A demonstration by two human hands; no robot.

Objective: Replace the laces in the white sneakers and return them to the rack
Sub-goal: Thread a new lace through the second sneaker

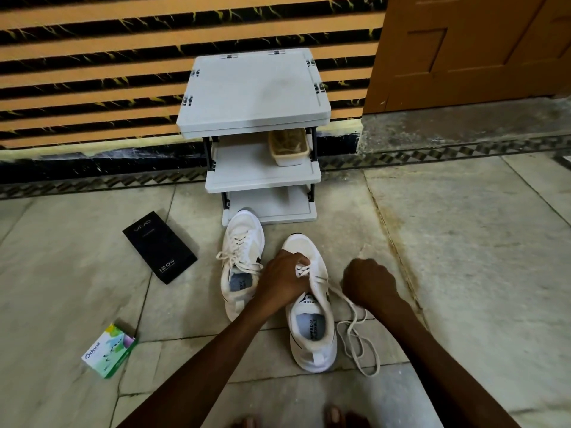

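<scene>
At lower centre of the frame, my left hand [284, 278] clamps over the sneaker [312, 319], with its fingers curled into the crossed lacing at the throat. Just right of it, my right hand [369, 282] is a closed fist on the lace [355, 335], and the slack loops on the floor beside the heel. I cannot tell whether this lace is going in or coming out. Either way I'd pin the shoe firmly, pull along the eyelet line rather than sideways, and work 1 crossing at a time.

Around it, a green carton [108, 350] lies at lower left and a black box [159, 247] at centre left. The second sneaker [244, 264] is laced, its toe at the rack [256, 88]. A basket [289, 146] sits on the rack's 2nd shelf. That second sneaker partly blocks the bottom shelf, and the loose loops could snag.
</scene>
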